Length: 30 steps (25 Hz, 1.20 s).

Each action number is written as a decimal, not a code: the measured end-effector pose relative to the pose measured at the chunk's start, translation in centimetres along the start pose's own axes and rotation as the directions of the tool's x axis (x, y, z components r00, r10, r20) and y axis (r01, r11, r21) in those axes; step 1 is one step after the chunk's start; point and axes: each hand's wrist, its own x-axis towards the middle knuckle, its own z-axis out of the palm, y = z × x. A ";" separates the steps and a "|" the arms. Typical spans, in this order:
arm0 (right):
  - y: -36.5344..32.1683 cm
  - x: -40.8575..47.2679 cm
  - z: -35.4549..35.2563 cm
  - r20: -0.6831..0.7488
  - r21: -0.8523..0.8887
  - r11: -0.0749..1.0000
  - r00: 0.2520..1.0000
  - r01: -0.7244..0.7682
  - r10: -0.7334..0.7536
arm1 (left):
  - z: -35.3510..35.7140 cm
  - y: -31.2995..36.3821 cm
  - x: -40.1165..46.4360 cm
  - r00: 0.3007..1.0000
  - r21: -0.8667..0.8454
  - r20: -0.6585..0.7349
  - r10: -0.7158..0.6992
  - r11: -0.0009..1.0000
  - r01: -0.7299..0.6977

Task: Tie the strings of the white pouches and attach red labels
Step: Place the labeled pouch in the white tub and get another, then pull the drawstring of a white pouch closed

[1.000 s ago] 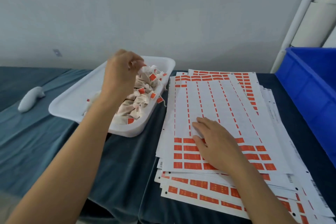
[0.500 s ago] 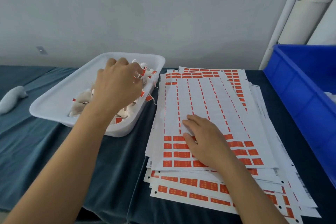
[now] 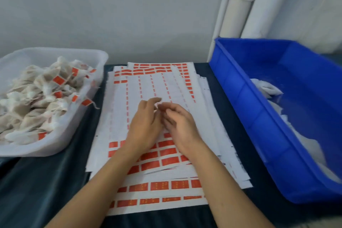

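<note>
A stack of white sheets with red labels [image 3: 148,161] lies in the middle of the dark cloth. My left hand [image 3: 145,126] and my right hand [image 3: 178,126] hover together just above the top sheet, fingertips almost meeting, fingers loosely bent. I see nothing held between them. At the left, a white tray [image 3: 55,146] holds a heap of white pouches [image 3: 33,102] with red labels on their strings. More white pouches [image 3: 268,88] lie in the blue bin [image 3: 246,102] at the right.
Dark blue cloth [image 3: 46,181] covers the table. White pipes [image 3: 238,11] stand against the wall behind the blue bin. The bin's long wall runs close along the right side of the sheets.
My left hand has left the white tray and come over the sheets. My right hand has lifted off the sheet to meet it. The view has swung right, showing more of the blue bin.
</note>
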 end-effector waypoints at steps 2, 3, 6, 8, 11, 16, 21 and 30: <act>-0.7 -0.2 -0.9 0.017 0.122 0.991 0.998 -0.062 0.060 | 1.1 -0.7 -0.6 0.998 0.128 0.023 0.061 0.990 -0.063; -1.1 -0.2 -1.2 0.014 0.087 0.993 0.997 -0.074 0.073 | 1.3 -1.0 -0.8 0.996 0.160 0.040 0.077 0.984 -0.082; -4.5 0.3 -2.5 -0.042 -0.177 0.984 0.999 -0.014 0.007 | 1.1 -1.0 -0.4 0.994 0.166 0.088 0.059 0.983 -0.073; -8.6 0.8 -4.2 -0.093 -0.339 0.937 0.988 0.087 -0.125 | 1.0 -0.6 -0.4 0.990 0.207 0.126 0.068 0.974 -0.093; -15.4 1.3 -8.0 -0.248 -0.522 0.831 0.898 0.192 -0.364 | 0.9 0.2 -0.6 0.983 0.301 0.163 0.089 0.944 -0.135; -19.8 3.0 -17.2 -0.373 -0.893 0.411 0.814 -0.184 -0.446 | 0.8 0.4 -0.3 0.966 0.391 0.213 0.144 0.894 -0.220; -16.3 3.7 -23.9 -0.501 -0.851 -0.015 0.821 -0.524 -0.273 | 1.1 0.8 0.3 0.960 0.458 0.224 0.165 0.852 -0.253; -15.6 5.2 -24.4 -0.309 -0.815 -0.325 0.834 -0.480 -0.457 | 1.6 0.4 0.3 0.972 0.406 0.176 0.156 0.888 -0.216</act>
